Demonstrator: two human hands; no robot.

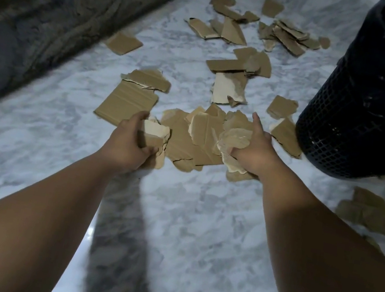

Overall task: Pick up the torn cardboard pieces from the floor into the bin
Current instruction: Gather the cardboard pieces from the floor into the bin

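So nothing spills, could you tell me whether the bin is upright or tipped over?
Upright: the bin stands on its base on the floor, its rim uppermost.

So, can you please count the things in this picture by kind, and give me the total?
Torn cardboard pieces: at least 20; they overlap, so the exact count is unclear
Black bin: 1
Grey rug: 1
Hands: 2, left hand and right hand, each gripping cardboard
Total: at least 24
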